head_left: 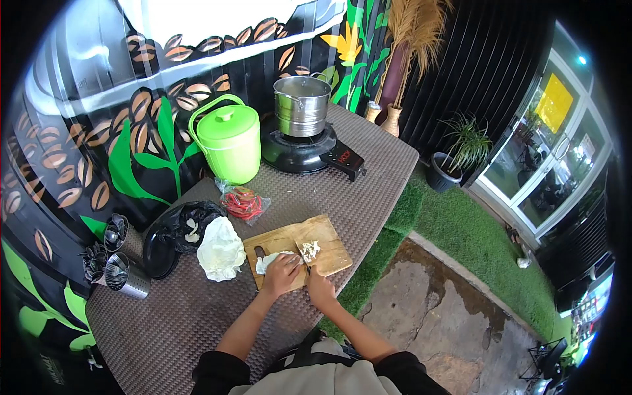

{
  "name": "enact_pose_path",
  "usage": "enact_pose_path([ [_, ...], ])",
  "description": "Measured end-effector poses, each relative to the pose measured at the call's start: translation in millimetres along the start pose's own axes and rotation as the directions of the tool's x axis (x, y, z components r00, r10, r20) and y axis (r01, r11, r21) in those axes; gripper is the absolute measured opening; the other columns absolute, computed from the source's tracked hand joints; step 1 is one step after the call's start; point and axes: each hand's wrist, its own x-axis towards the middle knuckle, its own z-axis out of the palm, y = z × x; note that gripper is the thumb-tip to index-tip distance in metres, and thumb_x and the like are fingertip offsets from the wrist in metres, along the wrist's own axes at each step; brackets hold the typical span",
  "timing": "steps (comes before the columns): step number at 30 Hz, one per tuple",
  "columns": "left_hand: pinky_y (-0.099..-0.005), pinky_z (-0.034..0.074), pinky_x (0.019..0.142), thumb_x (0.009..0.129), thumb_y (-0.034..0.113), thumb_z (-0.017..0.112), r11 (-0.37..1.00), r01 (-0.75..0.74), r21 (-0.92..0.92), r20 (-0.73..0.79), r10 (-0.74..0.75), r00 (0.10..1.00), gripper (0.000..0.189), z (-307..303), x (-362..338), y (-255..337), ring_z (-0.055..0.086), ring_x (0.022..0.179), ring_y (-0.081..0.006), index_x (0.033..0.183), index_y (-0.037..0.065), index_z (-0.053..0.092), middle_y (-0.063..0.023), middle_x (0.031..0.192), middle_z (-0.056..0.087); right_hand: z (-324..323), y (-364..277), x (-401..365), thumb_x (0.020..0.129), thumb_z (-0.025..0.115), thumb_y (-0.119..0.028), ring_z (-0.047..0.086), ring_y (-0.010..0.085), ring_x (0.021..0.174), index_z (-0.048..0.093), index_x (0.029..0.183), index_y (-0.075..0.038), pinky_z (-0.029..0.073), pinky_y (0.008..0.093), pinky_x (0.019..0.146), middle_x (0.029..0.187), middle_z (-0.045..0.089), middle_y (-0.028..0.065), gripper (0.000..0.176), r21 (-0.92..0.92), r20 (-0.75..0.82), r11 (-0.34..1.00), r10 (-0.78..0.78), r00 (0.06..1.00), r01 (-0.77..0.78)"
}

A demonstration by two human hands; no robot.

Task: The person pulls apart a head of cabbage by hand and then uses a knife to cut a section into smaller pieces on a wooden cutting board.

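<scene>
Right hand point(320, 288) around barely visible knife point(305, 259)

Cabbage leaf point(220, 249) crowds the board point(331, 255) leftward; the near table point(178, 319) lies bare.

On my feed the person wears a black top. The black left sleeve point(214, 368) and the black right sleeve point(408, 370) end near the elbows, and the forearms are bare down to the left hand point(282, 273) and right hand point(320, 289). Over the chest I see a pale grey fabric front point(329, 378), topped by a small black patch with pale marks.
</scene>
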Motion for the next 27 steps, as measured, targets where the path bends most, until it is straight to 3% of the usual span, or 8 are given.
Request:
enact_pose_path([
  [3, -0.0350, 0.051, 0.081, 0.081, 0.011, 0.066, 1.000, -0.018, 0.015, 0.002, 0.018, 1.000, 0.020, 2.2, -1.5, -3.5, 0.061, 0.097, -0.0250, 0.098, 0.002, 0.068, -0.0102, 0.102, 0.067, -0.8, 7.2, 18.6, 0.094, 0.044, -0.028, 0.065, 0.0431, 0.080, 0.042, 0.111, -0.002, 0.053, 0.0517, 0.070, 0.082, 0.065, 0.0265, 0.030, -0.074, -0.035, 0.993, -0.091, 0.995, 0.088],
  [6, -0.0352, 0.051, 0.082, 0.081, 0.012, 0.065, 0.998, -0.049, 0.043, -0.004, 0.049, 0.999, 0.022, 6.7, -1.5, -7.7, 0.061, 0.097, -0.0255, 0.101, 0.001, 0.067, -0.0104, 0.103, 0.067, -11.8, 16.7, 33.3, 0.094, 0.044, -0.028, 0.064, 0.0440, 0.082, 0.042, 0.110, -0.002, 0.051, 0.0527, 0.073, 0.083, 0.065, 0.0265, 0.031, -0.013, 0.010, 0.985, -0.171, 0.985, 0.171],
  [9, -0.0360, 0.050, 0.082, 0.082, 0.012, 0.065, 0.997, -0.059, 0.043, -0.015, 0.059, 0.998, 0.022, 6.1, -1.0, -6.3, 0.060, 0.096, -0.0263, 0.100, 0.000, 0.067, -0.0110, 0.102, 0.066, -18.7, 14.7, 18.9, 0.095, 0.044, -0.027, 0.062, 0.0476, 0.082, 0.041, 0.108, -0.002, 0.048, 0.0567, 0.071, 0.083, 0.063, 0.0301, 0.029, 0.002, 0.046, 0.991, -0.133, 0.990, 0.133],
  [13, -0.0371, 0.049, 0.081, 0.081, 0.012, 0.065, 0.999, 0.016, -0.044, -0.019, -0.017, 1.000, 0.020, 4.0, 0.8, -1.5, 0.059, 0.094, -0.0283, 0.097, 0.000, 0.067, -0.0120, 0.098, 0.066, 2.5, 10.8, 1.5, 0.094, 0.044, -0.029, 0.062, 0.0481, 0.082, 0.038, 0.108, -0.004, 0.048, 0.0566, 0.072, 0.082, 0.062, 0.0301, 0.029, 0.024, -0.007, 1.000, -0.011, 1.000, 0.011],
  [16, -0.0375, 0.049, 0.081, 0.080, 0.011, 0.066, 0.999, 0.041, -0.009, -0.071, -0.041, 0.997, 0.020, 10.2, 1.8, -2.4, 0.059, 0.093, -0.0287, 0.097, 0.000, 0.067, -0.0125, 0.097, 0.065, 1.2, 2.5, 5.0, 0.095, 0.042, -0.030, 0.063, 0.0450, 0.085, 0.041, 0.105, -0.004, 0.050, 0.0538, 0.074, 0.085, 0.064, 0.0288, 0.027, 0.013, 0.015, 0.999, 0.035, 0.999, -0.035],
  [23, -0.0374, 0.050, 0.080, 0.078, 0.010, 0.068, 0.992, 0.123, 0.026, -0.107, -0.119, 0.987, 0.021, 21.0, 6.4, 0.0, 0.059, 0.091, -0.0279, 0.095, 0.000, 0.068, -0.0118, 0.096, 0.066, -30.2, 14.5, 21.3, 0.094, 0.044, -0.029, 0.064, 0.0439, 0.085, 0.043, 0.106, -0.002, 0.051, 0.0523, 0.072, 0.088, 0.064, 0.0282, 0.029, -0.024, 0.053, 0.992, -0.120, 0.991, 0.121],
  [27, -0.0373, 0.049, 0.079, 0.078, 0.012, 0.067, 0.993, 0.114, 0.026, -0.119, -0.110, 0.987, 0.022, 23.5, 4.6, -0.3, 0.058, 0.091, -0.0277, 0.096, -0.001, 0.068, -0.0116, 0.096, 0.065, -15.7, 8.2, 6.2, 0.094, 0.046, -0.027, 0.065, 0.0428, 0.083, 0.043, 0.107, -0.003, 0.051, 0.0526, 0.070, 0.087, 0.064, 0.0287, 0.028, -0.072, 0.049, 0.997, -0.031, 0.998, 0.035],
])
